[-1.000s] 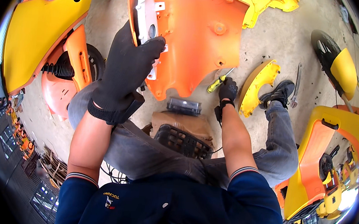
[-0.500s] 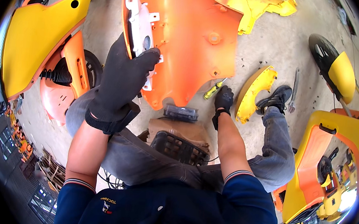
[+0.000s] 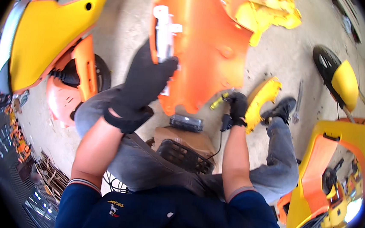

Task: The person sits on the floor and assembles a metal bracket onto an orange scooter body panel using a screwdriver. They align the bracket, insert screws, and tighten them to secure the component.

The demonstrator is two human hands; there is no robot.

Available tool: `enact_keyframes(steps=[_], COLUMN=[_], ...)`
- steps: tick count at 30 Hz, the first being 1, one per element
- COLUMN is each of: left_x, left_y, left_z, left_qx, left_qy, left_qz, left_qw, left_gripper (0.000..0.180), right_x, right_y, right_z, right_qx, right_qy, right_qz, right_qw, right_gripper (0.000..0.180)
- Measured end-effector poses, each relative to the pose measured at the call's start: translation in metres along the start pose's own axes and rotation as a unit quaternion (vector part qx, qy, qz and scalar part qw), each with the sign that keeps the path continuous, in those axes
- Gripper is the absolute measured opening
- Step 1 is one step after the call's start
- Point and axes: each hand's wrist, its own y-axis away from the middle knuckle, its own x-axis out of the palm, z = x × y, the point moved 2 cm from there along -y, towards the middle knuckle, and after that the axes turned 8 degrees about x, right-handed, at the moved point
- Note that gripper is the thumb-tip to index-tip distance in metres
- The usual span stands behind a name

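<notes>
My gloved left hand [image 3: 148,79] is closed around the left edge of a large orange body panel [image 3: 209,51]. Its thumb lies beside a white lamp-like part [image 3: 165,35] fitted along that edge. To the right of the panel's lower end, my gloved right hand [image 3: 237,106] is curled around a dark corded hand tool [image 3: 225,122]; its working end is hidden. A thin cable hangs from the tool toward my lap. Next to that hand, a screwdriver with a yellow-green handle [image 3: 216,103] lies on the floor. A curved yellow cover [image 3: 264,97] rests just beyond it.
Between my legs are a clear plastic box [image 3: 186,123], cardboard [image 3: 185,135] and a black crate [image 3: 183,155]. A wrench [image 3: 298,101] lies past my right shoe [image 3: 282,108]. Yellow-and-orange vehicle bodies [image 3: 47,39] flank me; yellow panels [image 3: 272,14] lie ahead.
The orange panel has shifted right with my left hand on it. My right hand has moved slightly back from the screwdriver, and the dark corded tool now shows in it.
</notes>
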Motion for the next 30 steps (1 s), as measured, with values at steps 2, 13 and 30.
enact_keyframes(steps=[2,13,30], left_x=[0.0,0.012,0.064], left_y=[-0.002,0.006,0.033], left_z=[0.002,-0.005,0.037], left_qx=[0.036,0.061,0.192], left_qy=[-0.036,0.014,-0.105], left_qz=[0.012,0.071,0.14], left_qw=[0.999,0.996,0.966], left_gripper=[0.041,0.049,0.03], right_x=[-0.017,-0.2,-0.191], right_y=[-0.019,-0.08,-0.006], right_z=[0.018,0.185,0.313], right_qx=[0.104,0.188,0.146], right_qy=[-0.191,-0.509,-0.357], right_qz=[0.013,-0.056,0.201], right_qw=[0.976,0.838,0.901], right_gripper=[0.015,0.012,0.008])
